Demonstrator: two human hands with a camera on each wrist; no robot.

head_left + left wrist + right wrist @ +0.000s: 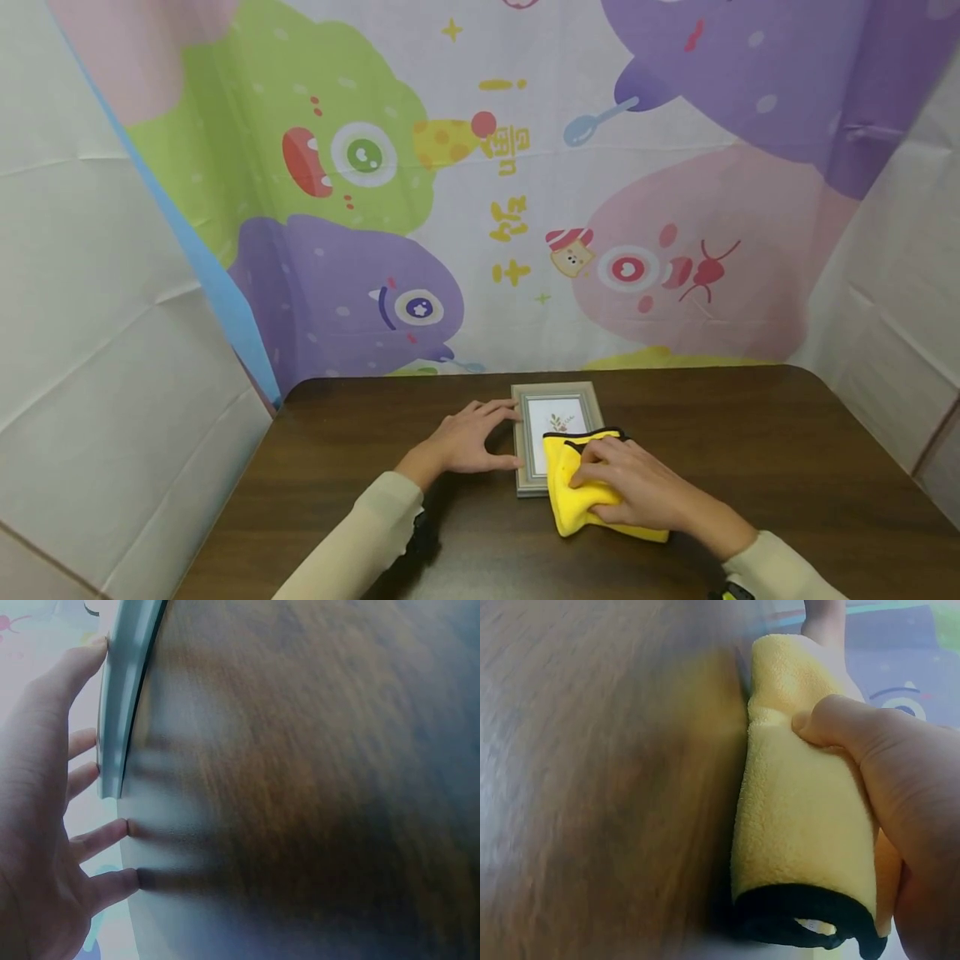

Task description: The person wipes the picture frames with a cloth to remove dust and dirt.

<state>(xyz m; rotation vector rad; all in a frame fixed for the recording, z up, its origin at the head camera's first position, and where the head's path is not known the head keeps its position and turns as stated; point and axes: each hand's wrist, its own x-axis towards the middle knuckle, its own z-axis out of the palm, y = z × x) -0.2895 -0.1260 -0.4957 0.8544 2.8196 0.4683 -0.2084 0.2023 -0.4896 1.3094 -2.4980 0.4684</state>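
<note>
A picture frame [522, 433] with a grey-beige border and a plant print lies flat on the dark table. My left hand [471, 437] is at its left side, with spread fingers; thumb and fingertips come right at the frame's edge. In the left wrist view, the thumb [82, 664] meets the frame's side [124, 682], while two fingers reach down past its corner. My right hand [637, 487] pinches a folded yellow cloth [566, 492] with black trim, which covers the frame's lower right part. The right wrist view shows the thumb pressed into the plush cloth [802, 802].
The brown wooden table [337, 517] has rounded far corners. Behind it hangs a cartoon-printed curtain [480, 325], and pale panels [135, 333] stand along both sides.
</note>
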